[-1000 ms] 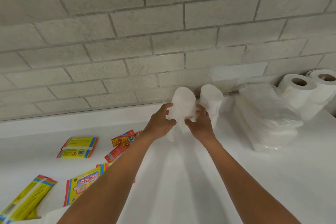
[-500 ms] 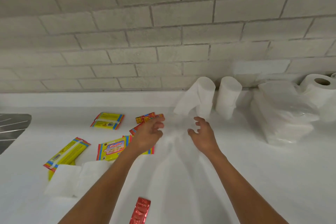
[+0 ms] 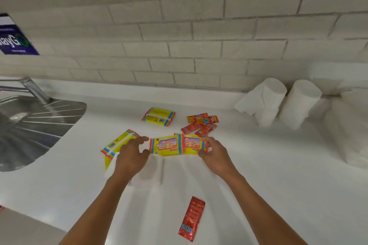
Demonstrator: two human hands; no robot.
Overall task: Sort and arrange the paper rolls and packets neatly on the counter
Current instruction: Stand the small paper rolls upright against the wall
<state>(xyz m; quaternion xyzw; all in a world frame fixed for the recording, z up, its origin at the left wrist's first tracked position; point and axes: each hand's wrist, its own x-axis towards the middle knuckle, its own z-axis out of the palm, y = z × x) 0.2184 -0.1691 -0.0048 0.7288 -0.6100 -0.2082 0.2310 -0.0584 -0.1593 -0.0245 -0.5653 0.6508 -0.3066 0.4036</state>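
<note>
White paper rolls stand against the brick wall at the back right of the worktop (image 3: 258,195): one with a loose sheet hanging off it (image 3: 264,101), and a tidier one (image 3: 299,103) just beside it. I judge they are set there to keep them apart from the packets. Further right lies something pale and bulky, too blurred to name.

Both hands work at the middle. The left hand (image 3: 130,155) has its fingers curled at the left edge of a yellow Giggles packet (image 3: 166,145); whether it pinches the packet yet I cannot tell. The right hand (image 3: 214,152) pinches the right edge of a second Giggles packet (image 3: 193,143), which overlaps the first. Probably they are being squared up as a pair.

By count, four yellow packets: these two, one near the wall (image 3: 159,116), and one partly under the left hand (image 3: 117,144). A cluster of small red sachets (image 3: 201,124) lies behind the right hand, too jumbled to number. One long red sachet (image 3: 192,218) lies alone near the front edge. A steel sink (image 3: 29,125) sits at the left.
</note>
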